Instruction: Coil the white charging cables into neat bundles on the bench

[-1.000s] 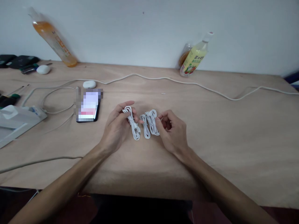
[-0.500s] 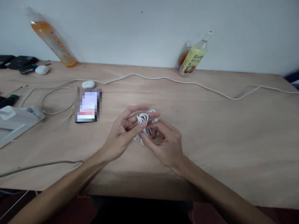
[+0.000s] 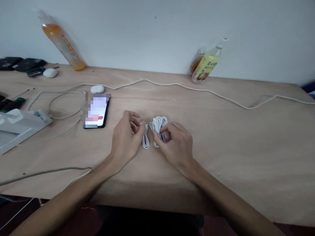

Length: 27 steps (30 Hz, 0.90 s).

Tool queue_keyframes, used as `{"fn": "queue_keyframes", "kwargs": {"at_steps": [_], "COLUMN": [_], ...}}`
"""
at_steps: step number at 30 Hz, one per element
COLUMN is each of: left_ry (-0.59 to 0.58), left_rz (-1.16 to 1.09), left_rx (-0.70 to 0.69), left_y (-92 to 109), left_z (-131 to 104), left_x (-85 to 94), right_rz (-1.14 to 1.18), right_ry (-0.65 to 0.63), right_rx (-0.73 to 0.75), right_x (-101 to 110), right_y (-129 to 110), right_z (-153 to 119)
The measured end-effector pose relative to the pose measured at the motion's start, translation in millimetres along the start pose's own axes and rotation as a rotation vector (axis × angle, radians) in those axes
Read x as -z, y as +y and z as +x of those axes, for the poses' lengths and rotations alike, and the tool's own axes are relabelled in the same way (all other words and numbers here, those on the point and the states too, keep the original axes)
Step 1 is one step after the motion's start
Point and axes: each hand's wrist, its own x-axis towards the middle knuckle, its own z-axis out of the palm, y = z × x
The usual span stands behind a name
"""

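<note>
Two bundles of white cable lie close together near the middle of the table. My right hand pinches the larger coiled bundle between thumb and index finger, its other fingers curled. The smaller looped bundle is just to the left, with a narrow gap between the two. My left hand has its thumb at the upper end of that smaller bundle, and its fingers are bent behind; whether they grip the cable is partly hidden.
A phone and white earbud case lie left of my hands. A long white cable crosses behind. An orange drink bottle and yellow bottle lean against the wall. A white box sits far left.
My hands have moved apart and lower. The cable held up between them is now down at the table as a separate small bundle beside the larger one, which my right hand now pinches.
</note>
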Motion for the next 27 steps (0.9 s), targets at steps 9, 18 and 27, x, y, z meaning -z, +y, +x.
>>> {"fn": "queue_keyframes", "kwargs": {"at_steps": [9,18,27], "left_ry": [-0.219,-0.22,-0.099], "left_rz": [0.363,0.423,-0.154], "left_rx": [0.088,0.052,0.038], "left_y": [3.4,0.0,-2.0], "left_z": [-1.1,-1.5,0.7], "left_x": [-4.2,-6.5,-4.3], "right_rz": [-0.033,-0.023,0.203], "right_ry": [-0.084,-0.097,-0.041], "right_rx": [-0.149,-0.217,-0.169], "right_x": [0.7,-0.8,8.0], "right_y": [-1.3,-1.9,-8.5], "right_z": [6.1,3.8,2.9]}}
